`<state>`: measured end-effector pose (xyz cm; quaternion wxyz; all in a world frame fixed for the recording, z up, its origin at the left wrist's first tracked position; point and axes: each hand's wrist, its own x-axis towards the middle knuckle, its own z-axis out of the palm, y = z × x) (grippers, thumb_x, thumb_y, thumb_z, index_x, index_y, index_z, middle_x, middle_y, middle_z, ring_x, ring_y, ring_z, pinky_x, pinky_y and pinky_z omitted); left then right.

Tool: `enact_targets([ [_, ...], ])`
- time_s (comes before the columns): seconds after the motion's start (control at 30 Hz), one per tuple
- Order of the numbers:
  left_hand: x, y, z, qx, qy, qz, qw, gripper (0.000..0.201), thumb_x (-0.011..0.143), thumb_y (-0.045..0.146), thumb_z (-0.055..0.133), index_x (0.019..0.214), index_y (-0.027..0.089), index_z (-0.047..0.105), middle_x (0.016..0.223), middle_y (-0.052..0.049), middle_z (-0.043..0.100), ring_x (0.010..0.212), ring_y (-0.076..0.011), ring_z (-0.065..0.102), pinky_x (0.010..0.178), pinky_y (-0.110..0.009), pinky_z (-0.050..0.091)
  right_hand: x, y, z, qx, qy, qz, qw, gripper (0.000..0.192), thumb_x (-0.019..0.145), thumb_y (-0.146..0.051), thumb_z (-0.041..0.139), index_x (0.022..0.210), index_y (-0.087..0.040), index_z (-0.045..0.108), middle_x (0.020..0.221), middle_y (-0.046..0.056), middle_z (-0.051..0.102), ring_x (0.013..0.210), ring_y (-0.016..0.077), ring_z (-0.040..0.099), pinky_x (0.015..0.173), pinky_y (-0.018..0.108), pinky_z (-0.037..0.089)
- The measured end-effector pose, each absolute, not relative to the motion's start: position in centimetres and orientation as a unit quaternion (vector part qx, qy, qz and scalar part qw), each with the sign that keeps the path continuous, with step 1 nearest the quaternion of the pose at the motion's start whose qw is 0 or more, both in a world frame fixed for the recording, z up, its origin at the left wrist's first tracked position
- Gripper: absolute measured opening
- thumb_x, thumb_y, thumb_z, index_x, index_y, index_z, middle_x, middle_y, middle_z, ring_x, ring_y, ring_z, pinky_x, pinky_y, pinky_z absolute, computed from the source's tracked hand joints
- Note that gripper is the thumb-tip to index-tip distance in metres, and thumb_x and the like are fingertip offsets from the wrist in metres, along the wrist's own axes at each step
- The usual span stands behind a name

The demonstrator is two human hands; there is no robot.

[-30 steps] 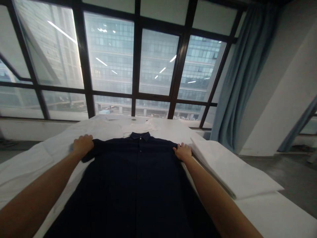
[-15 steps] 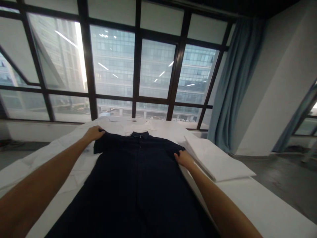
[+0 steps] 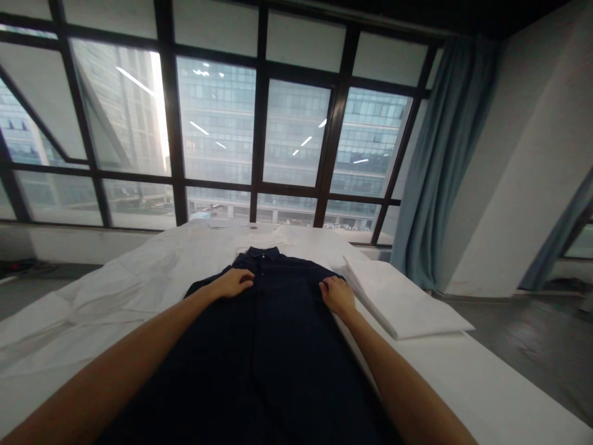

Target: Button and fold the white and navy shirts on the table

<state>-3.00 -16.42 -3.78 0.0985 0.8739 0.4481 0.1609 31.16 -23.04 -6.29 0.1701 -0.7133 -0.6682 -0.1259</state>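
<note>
A dark navy button-up shirt (image 3: 278, 346) lies front up, its collar (image 3: 263, 252) pointing toward the windows. My left hand (image 3: 234, 282) is over the upper chest near the button line, fingers curled on the cloth; the left-side sleeve is folded inward, partly hidden under the hand and forearm. At the right-side sleeve, my right hand (image 3: 339, 295) has its fingers bent around the dark fabric near the shirt's edge. The lower part of the shirt runs out of view at the bottom.
The shirt rests on a white table (image 3: 472, 377). Crumpled white sheeting (image 3: 97, 296) covers the left side. A folded white stack of cloth or sheet (image 3: 407, 300) lies to the right. Behind are black-framed windows (image 3: 296, 136) and a blue curtain (image 3: 435, 161).
My left hand has moved right and inward from the outer sleeve to the chest, bringing the sleeve over with it. My right hand stays at the other sleeve, its fingers slightly shifted.
</note>
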Motion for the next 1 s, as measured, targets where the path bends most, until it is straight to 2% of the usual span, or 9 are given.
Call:
enact_targets([
  [0.1, -7.4, -17.1, -3.9, 0.871, 0.462, 0.164, 0.029, 0.044, 0.088, 0.039, 0.044, 0.122, 0.016, 0.060, 0.127, -0.009, 0.061, 0.117, -0.0219, 0.056, 0.103, -0.034, 0.039, 30.7, -23.4, -5.5, -0.618, -0.760, -0.033, 0.197, 0.033, 0.092, -0.038, 0.045, 0.103, -0.016, 0.067, 0.105, 0.010, 0.064, 0.096, 0.0203, 0.059, 0.087, 0.031, 0.043],
  [0.17, -9.8, -18.4, -4.8, 0.867, 0.477, 0.144, -0.018, 0.057, 0.087, 0.049, 0.046, 0.132, 0.015, 0.052, 0.142, -0.013, 0.047, 0.131, -0.0269, 0.043, 0.110, -0.042, 0.030, 30.4, -23.7, -5.4, -0.556, -0.812, 0.051, 0.172, 0.041, 0.085, -0.046, 0.056, 0.111, -0.017, 0.065, 0.111, 0.010, 0.062, 0.097, 0.0200, 0.059, 0.088, 0.031, 0.045],
  [0.27, -11.7, -21.8, -6.7, 0.874, 0.469, 0.114, -0.061, 0.071, 0.087, 0.061, 0.042, 0.144, 0.019, 0.036, 0.155, -0.011, 0.022, 0.142, -0.0306, 0.020, 0.114, -0.053, 0.015, 29.9, -24.4, -5.1, -0.529, -0.838, 0.115, 0.072, 0.080, 0.064, -0.059, 0.073, 0.130, -0.016, 0.056, 0.130, 0.015, 0.052, 0.116, 0.0283, 0.052, 0.101, 0.039, 0.039],
  [0.33, -12.0, -24.3, -7.8, 0.887, 0.452, 0.086, -0.047, 0.069, 0.090, 0.063, 0.033, 0.147, 0.024, 0.032, 0.157, -0.008, 0.016, 0.144, -0.0294, 0.015, 0.114, -0.055, 0.011, 29.4, -25.0, -4.7, -0.540, -0.832, 0.126, 0.004, 0.100, 0.055, -0.063, 0.076, 0.138, -0.016, 0.048, 0.141, 0.017, 0.041, 0.128, 0.0341, 0.041, 0.108, 0.044, 0.031],
  [0.53, -11.9, -29.5, -8.2, 0.875, 0.482, 0.020, 0.043, 0.068, 0.091, 0.066, 0.024, 0.147, 0.029, 0.030, 0.157, -0.006, 0.016, 0.144, -0.0299, 0.016, 0.112, -0.057, 0.015, 28.4, -27.0, -3.8, -0.570, -0.805, 0.143, -0.075, 0.115, 0.052, -0.068, 0.074, 0.147, -0.016, 0.035, 0.152, 0.018, 0.026, 0.137, 0.0373, 0.028, 0.112, 0.045, 0.026],
  [0.67, -11.1, -29.6, -5.9, 0.875, 0.479, 0.009, 0.071, 0.065, 0.087, 0.066, 0.036, 0.136, 0.026, 0.049, 0.146, -0.009, 0.043, 0.133, -0.0295, 0.040, 0.107, -0.045, 0.033, 28.2, -28.3, -3.2, -0.576, -0.798, 0.135, -0.117, 0.122, 0.048, -0.070, 0.075, 0.148, -0.016, 0.031, 0.153, 0.017, 0.026, 0.136, 0.0360, 0.032, 0.110, 0.042, 0.031],
  [0.77, -10.3, -27.3, -3.7, 0.861, 0.505, 0.044, 0.043, 0.045, 0.091, 0.050, 0.037, 0.112, 0.024, 0.066, 0.117, -0.007, 0.067, 0.107, -0.0244, 0.061, 0.093, -0.036, 0.045, 27.2, -28.6, -2.2, -0.577, -0.800, 0.115, -0.120, 0.109, 0.053, -0.061, 0.078, 0.144, -0.014, 0.039, 0.146, 0.017, 0.039, 0.130, 0.0348, 0.042, 0.105, 0.039, 0.037],
  [0.9, -10.6, -22.7, -2.8, 0.827, 0.550, 0.099, -0.065, 0.030, 0.087, 0.033, 0.044, 0.104, 0.021, 0.067, 0.110, -0.007, 0.066, 0.106, -0.0227, 0.059, 0.092, -0.033, 0.045, 23.9, -27.7, -0.8, -0.550, -0.835, 0.011, -0.022, 0.056, 0.079, -0.044, 0.064, 0.128, -0.016, 0.058, 0.128, 0.014, 0.058, 0.116, 0.0317, 0.055, 0.096, 0.041, 0.045],
  [1.0, -11.8, -20.3, -4.0, 0.831, 0.549, 0.065, -0.055, 0.033, 0.078, 0.031, 0.057, 0.107, 0.018, 0.065, 0.113, -0.011, 0.062, 0.109, -0.0248, 0.056, 0.095, -0.033, 0.044, 20.6, -26.2, -0.6, -0.504, -0.862, -0.037, 0.037, 0.043, 0.084, -0.037, 0.059, 0.123, -0.020, 0.061, 0.122, 0.011, 0.060, 0.110, 0.0285, 0.059, 0.090, 0.037, 0.047],
])
